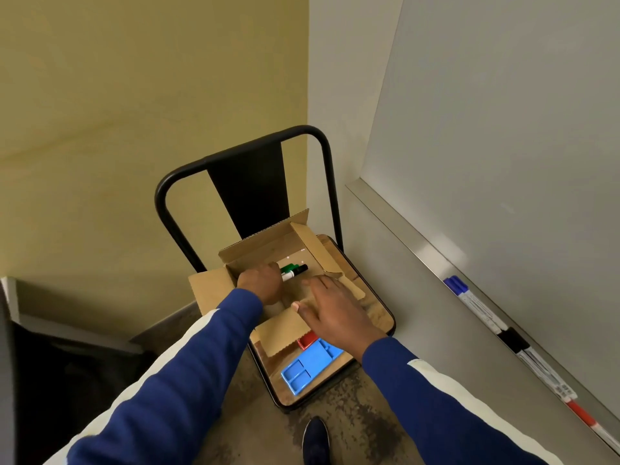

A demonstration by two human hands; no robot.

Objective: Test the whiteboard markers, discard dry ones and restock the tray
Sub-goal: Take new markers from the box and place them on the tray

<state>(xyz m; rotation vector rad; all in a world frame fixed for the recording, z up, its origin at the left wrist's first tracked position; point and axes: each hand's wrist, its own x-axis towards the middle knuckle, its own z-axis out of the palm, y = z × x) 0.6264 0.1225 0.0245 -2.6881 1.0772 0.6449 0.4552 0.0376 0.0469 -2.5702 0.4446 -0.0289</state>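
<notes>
Gripping markers (295, 272), left hand (260, 282); right hand (332, 311) on box flap (281, 327); print blurred.

Matt corrugated cardboard box (214, 286) under the fingers (270, 271), smooth plastic markers (296, 271) within them; glossy wooden chair seat (377, 305) beneath, matt black metal frame (161, 199) beyond, blue plastic tray (308, 367) nearer.

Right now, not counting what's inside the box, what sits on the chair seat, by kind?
Cardboard box: 1
Blue tray: 1
Red tray: 1, partly hidden under a box flap
Total: 3
</notes>
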